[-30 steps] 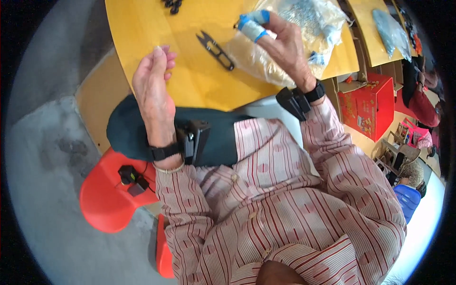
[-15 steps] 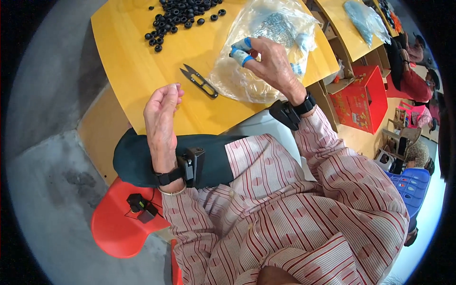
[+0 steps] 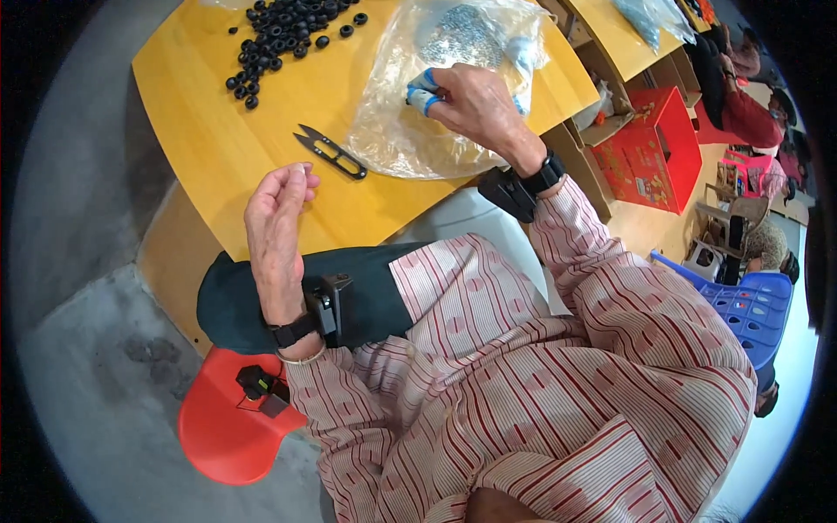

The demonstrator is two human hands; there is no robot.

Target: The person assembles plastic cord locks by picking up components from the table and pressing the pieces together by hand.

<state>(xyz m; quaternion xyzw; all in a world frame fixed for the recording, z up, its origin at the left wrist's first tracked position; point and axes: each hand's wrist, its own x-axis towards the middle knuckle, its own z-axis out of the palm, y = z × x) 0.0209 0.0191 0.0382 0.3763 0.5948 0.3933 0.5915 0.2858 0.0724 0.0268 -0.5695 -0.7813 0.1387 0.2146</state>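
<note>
My left hand (image 3: pixel 277 216) is held above the near edge of the yellow table, thumb against curled fingers; whatever they hold, if anything, is too small to make out. Blue tape wraps the thumb and index finger of my right hand (image 3: pixel 478 103). Its taped fingertips are close together over a clear plastic bag (image 3: pixel 384 144), and I cannot make out anything between them. Small silvery pieces (image 3: pixel 462 39) lie in a heap at the bag. Black thread snips (image 3: pixel 330 152) rest between my hands. Farther left is a scattered pile of small round black parts (image 3: pixel 283 35), some with a hole.
Wooden shelving (image 3: pixel 580 166) and a red box (image 3: pixel 654 148) stand to the right of the yellow table (image 3: pixel 192 105). Behind my left arm is a red stool (image 3: pixel 227 436) with a small black device on it. A blue plastic chair (image 3: pixel 741 314) and other people are at the right.
The table and the things on it have shifted left and up in the picture. My right hand has moved left with the view, its taped fingertips still close together.
</note>
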